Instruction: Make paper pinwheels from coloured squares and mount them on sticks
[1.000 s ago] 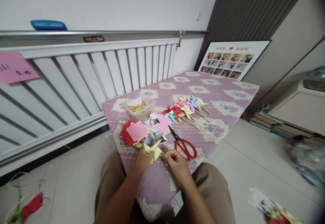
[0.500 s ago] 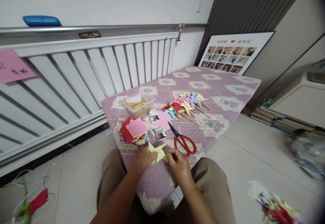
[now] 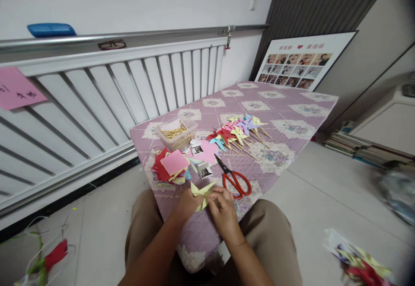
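Note:
A yellow paper pinwheel (image 3: 201,191) is held between both my hands over the near end of a purple quilted mat (image 3: 285,147). My left hand (image 3: 185,204) pinches its left side. Fingers of my right hand (image 3: 221,210) are closed on its middle and right side. Just beyond the pinwheel lie red-handled scissors (image 3: 234,180). A stack of coloured paper squares (image 3: 171,166) sits to the left of them. Further back rests a row of finished pinwheels on sticks (image 3: 238,135).
A clear box of wooden sticks (image 3: 177,134) stands at the mat's back left, small white boxes (image 3: 203,171) nearby. A white slatted rail (image 3: 113,91) runs along the left. A photo board (image 3: 298,61) leans at the back. Paper scraps (image 3: 359,262) lie on the floor, right.
My right hand has shifted left onto the middle of the yellow pinwheel, and both hands have drawn closer together. The view has tilted slightly.

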The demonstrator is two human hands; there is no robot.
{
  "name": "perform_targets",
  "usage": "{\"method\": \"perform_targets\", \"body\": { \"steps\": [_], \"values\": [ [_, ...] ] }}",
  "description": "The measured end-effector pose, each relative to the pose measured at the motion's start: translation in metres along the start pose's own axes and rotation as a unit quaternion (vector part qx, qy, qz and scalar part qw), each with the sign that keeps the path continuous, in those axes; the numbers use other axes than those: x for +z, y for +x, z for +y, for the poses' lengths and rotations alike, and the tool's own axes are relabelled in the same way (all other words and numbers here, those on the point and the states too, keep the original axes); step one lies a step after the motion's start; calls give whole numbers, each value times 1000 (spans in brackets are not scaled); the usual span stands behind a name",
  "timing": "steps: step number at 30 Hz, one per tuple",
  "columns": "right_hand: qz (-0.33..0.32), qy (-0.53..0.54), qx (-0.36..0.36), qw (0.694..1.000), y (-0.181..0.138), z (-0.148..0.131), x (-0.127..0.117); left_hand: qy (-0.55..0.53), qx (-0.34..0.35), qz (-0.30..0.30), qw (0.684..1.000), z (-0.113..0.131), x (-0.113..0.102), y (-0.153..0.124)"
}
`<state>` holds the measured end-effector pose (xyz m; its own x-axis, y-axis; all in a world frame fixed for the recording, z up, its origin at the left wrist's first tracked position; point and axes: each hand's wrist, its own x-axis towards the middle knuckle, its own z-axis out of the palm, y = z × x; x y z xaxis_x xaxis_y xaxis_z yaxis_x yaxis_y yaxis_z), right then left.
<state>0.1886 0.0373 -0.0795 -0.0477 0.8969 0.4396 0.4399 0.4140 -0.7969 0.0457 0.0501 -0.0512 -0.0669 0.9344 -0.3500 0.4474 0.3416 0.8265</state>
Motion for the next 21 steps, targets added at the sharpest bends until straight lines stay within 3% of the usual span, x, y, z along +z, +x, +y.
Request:
{"method": "perform_targets", "body": {
  "steps": [10, 21],
  "values": [
    [-49, 58, 74, 994, -3, 10, 7, 7, 29, -5, 1000, 1, -1, -2],
    [-56, 63, 89, 992, -1, 13, 8, -2, 39, -8, 999, -4, -4, -3]
  ]
}}
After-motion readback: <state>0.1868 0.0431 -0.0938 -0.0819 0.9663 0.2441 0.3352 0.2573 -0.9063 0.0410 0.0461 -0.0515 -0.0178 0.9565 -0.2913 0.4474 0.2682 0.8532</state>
